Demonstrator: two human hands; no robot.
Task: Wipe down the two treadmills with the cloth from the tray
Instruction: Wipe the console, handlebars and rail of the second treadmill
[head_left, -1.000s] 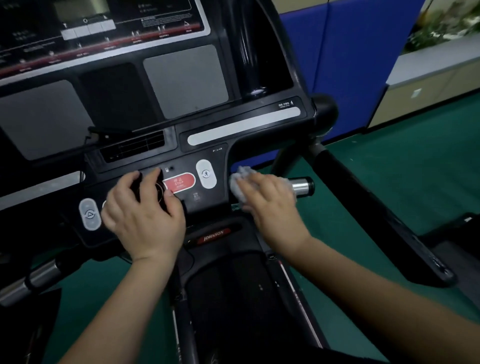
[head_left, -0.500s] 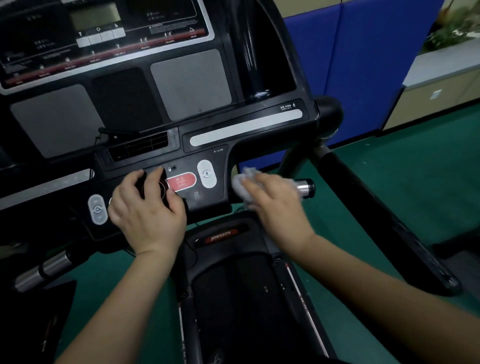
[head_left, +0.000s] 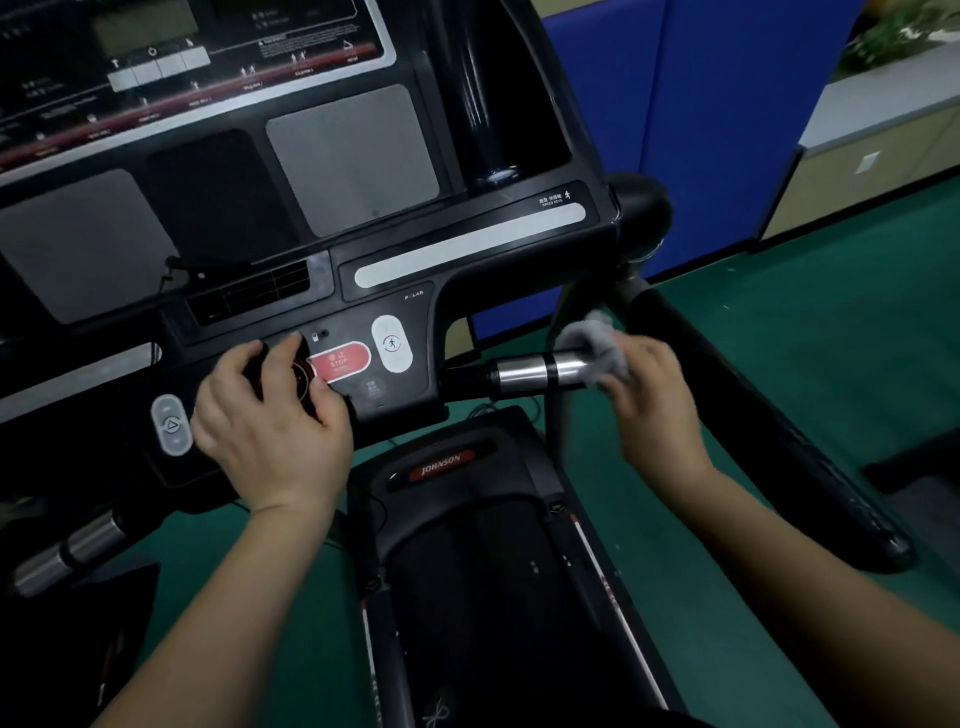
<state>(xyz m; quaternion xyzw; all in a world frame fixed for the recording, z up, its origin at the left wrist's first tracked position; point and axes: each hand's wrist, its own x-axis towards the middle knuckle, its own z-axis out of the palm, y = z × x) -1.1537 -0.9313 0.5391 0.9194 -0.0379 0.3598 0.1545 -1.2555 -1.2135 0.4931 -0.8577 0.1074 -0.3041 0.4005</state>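
A black treadmill console (head_left: 467, 249) fills the upper left, with a red stop button (head_left: 340, 361) at its lower middle. My left hand (head_left: 270, 431) grips the dark round knob just left of the stop button. My right hand (head_left: 654, 400) holds a crumpled grey cloth (head_left: 597, 348) wrapped over the outer end of the short silver-banded grip bar (head_left: 535, 374) that sticks out to the right of the console. The cloth covers the bar's tip.
The treadmill's black right handrail (head_left: 753, 426) slants down to the right past my right hand. Its belt and hood (head_left: 467, 545) lie below the console. A second silver grip (head_left: 78, 551) shows at lower left. Green floor (head_left: 831, 322) and blue wall panels (head_left: 727, 130) lie to the right.
My right hand slid the cloth rightward along the silver grip bar, from its inner end beside the console to its outer tip, baring the silver bands. My left hand stayed on the knob.
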